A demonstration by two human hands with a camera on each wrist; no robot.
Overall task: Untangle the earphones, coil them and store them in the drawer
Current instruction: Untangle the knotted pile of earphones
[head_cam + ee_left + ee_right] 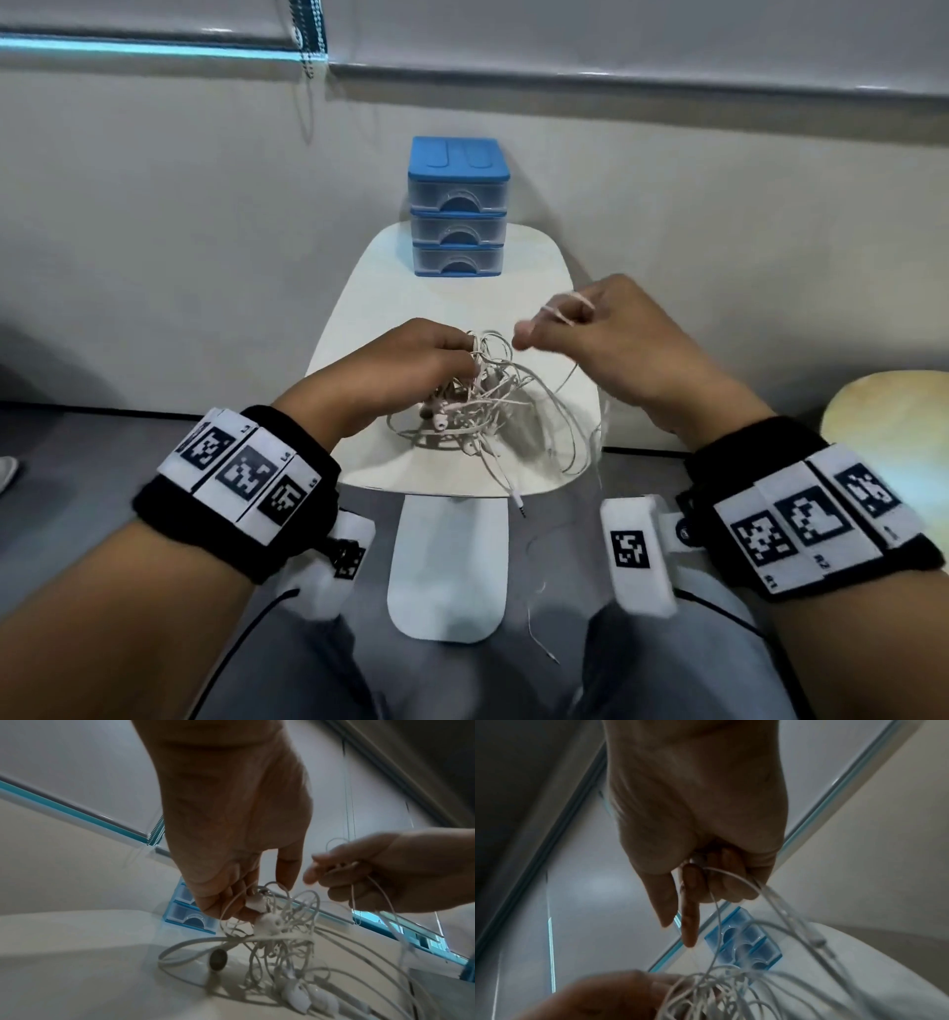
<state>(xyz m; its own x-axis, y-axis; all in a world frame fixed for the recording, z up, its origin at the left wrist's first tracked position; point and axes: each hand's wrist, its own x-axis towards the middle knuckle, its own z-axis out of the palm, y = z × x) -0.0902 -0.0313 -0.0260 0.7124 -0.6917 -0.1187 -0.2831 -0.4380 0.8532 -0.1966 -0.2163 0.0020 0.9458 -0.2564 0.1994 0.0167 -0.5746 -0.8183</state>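
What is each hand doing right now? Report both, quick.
Left hand: fingers curled, gripping the tangled earphones.
Right hand: curled fingers holding a loop of the earphone cable, forefinger straight.

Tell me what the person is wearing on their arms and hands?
Both hands are bare, no gloves or sleeves. Each wrist has a wide black band carrying white tiles printed with black square-pattern markers. The right wrist band looks the same. Under each wrist hangs a white box with another marker, and thin black cables trail from them.
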